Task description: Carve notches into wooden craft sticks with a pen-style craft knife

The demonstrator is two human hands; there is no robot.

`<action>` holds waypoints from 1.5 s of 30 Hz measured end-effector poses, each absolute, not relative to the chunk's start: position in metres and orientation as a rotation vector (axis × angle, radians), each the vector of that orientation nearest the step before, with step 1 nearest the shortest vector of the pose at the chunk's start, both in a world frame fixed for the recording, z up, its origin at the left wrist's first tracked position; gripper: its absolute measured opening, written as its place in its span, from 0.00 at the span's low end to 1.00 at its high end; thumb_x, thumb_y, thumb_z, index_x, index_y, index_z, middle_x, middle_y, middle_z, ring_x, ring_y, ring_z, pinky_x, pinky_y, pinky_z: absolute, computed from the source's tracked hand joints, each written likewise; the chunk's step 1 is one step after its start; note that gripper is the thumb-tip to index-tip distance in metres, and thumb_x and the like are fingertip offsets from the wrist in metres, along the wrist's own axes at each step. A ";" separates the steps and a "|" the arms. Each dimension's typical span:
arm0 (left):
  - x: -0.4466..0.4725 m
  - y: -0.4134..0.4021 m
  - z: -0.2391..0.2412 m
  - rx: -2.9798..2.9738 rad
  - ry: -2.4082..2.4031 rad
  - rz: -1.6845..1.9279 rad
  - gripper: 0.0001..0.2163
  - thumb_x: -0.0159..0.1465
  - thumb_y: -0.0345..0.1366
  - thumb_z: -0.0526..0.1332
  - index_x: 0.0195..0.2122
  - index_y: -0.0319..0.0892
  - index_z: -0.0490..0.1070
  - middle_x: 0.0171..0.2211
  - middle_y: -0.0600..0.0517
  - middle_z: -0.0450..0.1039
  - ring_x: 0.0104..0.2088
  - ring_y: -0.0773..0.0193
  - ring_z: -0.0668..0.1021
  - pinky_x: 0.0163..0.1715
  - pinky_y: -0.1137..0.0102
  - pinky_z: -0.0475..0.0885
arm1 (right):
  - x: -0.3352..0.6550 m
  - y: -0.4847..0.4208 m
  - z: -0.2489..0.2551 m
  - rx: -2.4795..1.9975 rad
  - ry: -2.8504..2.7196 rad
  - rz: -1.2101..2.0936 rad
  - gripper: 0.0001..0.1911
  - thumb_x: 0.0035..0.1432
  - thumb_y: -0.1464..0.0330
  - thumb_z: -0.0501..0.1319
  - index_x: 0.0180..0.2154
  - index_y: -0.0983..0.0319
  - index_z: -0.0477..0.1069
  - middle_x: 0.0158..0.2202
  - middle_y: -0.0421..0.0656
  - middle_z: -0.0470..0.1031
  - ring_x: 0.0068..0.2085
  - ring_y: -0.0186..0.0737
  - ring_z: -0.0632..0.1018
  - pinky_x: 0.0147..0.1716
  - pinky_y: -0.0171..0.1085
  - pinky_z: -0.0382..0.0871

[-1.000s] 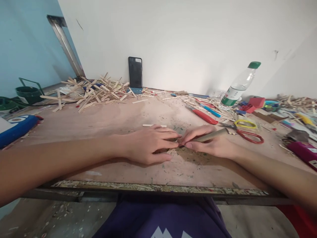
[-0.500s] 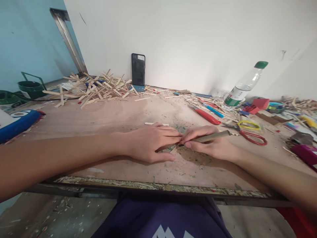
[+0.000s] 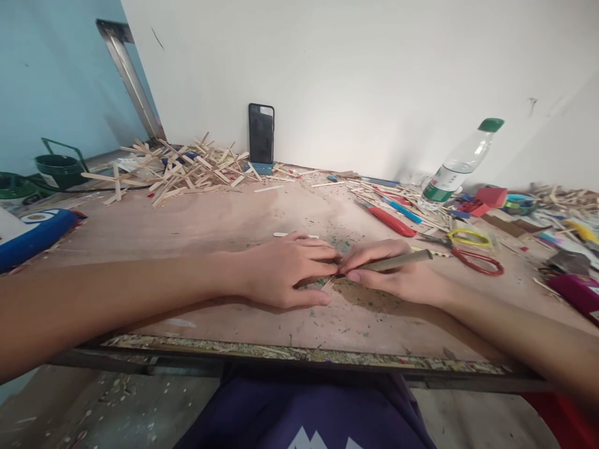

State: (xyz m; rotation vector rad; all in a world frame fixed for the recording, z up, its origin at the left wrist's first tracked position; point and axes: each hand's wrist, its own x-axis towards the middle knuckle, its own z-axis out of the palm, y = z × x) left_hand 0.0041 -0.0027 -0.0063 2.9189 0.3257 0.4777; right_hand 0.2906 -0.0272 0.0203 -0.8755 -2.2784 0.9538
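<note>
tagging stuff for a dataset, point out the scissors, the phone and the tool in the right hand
scissors (image 3: 461, 254): head view, on the red handle's shank
phone (image 3: 261, 133): head view, middle of its dark face
olive-handled tool (image 3: 407, 259): head view, mid handle

Dark purple fabric garment (image 3: 262, 411) is recorded at 6 o'clock, marked with white jagged peaks at its lower edge. Forearms are seen uncovered down to left hand (image 3: 285, 272) and right hand (image 3: 397, 277). Red fabric patch (image 3: 568, 419) is noted at 5 o'clock; wearer cannot be told.

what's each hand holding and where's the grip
The right hand grips a slim knife near its blade end, the handle's rear sticking out free. The left hand holds a wooden stick down on the table, mostly hidden.
</note>
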 end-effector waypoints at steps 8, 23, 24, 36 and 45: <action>0.005 -0.003 -0.008 2.935 0.329 0.482 0.23 0.84 0.52 0.57 0.66 0.42 0.79 0.68 0.38 0.79 0.71 0.41 0.77 0.74 0.47 0.67 | 0.292 -0.028 0.020 -0.852 -2.300 0.930 0.10 0.72 0.61 0.72 0.42 0.59 0.89 0.43 0.48 0.91 0.43 0.46 0.89 0.46 0.41 0.85; 0.007 -0.011 -0.003 3.097 0.353 0.485 0.22 0.82 0.48 0.60 0.66 0.37 0.80 0.72 0.32 0.75 0.73 0.32 0.76 0.73 0.40 0.67 | 0.289 -0.029 0.020 -0.935 -2.228 1.029 0.11 0.69 0.59 0.74 0.37 0.59 0.88 0.41 0.48 0.90 0.41 0.46 0.88 0.44 0.41 0.84; 0.007 -0.012 -0.002 3.108 0.358 0.483 0.22 0.82 0.47 0.60 0.65 0.37 0.81 0.71 0.32 0.75 0.72 0.31 0.76 0.72 0.39 0.67 | 0.289 -0.029 0.020 -0.942 -2.222 1.038 0.12 0.69 0.58 0.74 0.36 0.59 0.87 0.41 0.48 0.90 0.41 0.46 0.88 0.44 0.41 0.84; 0.009 -0.012 -0.001 3.150 0.393 0.441 0.22 0.82 0.49 0.58 0.65 0.42 0.80 0.68 0.36 0.79 0.71 0.40 0.77 0.72 0.49 0.67 | 0.288 -0.028 0.021 -0.930 -2.202 1.069 0.11 0.67 0.61 0.74 0.34 0.60 0.86 0.37 0.48 0.90 0.36 0.43 0.86 0.38 0.39 0.81; 0.006 -0.005 -0.009 3.029 0.380 0.493 0.27 0.83 0.57 0.56 0.66 0.41 0.80 0.69 0.36 0.78 0.70 0.41 0.79 0.70 0.50 0.72 | 0.291 -0.027 0.020 -0.880 -2.231 1.045 0.11 0.70 0.60 0.75 0.41 0.60 0.90 0.42 0.50 0.91 0.42 0.47 0.90 0.47 0.42 0.85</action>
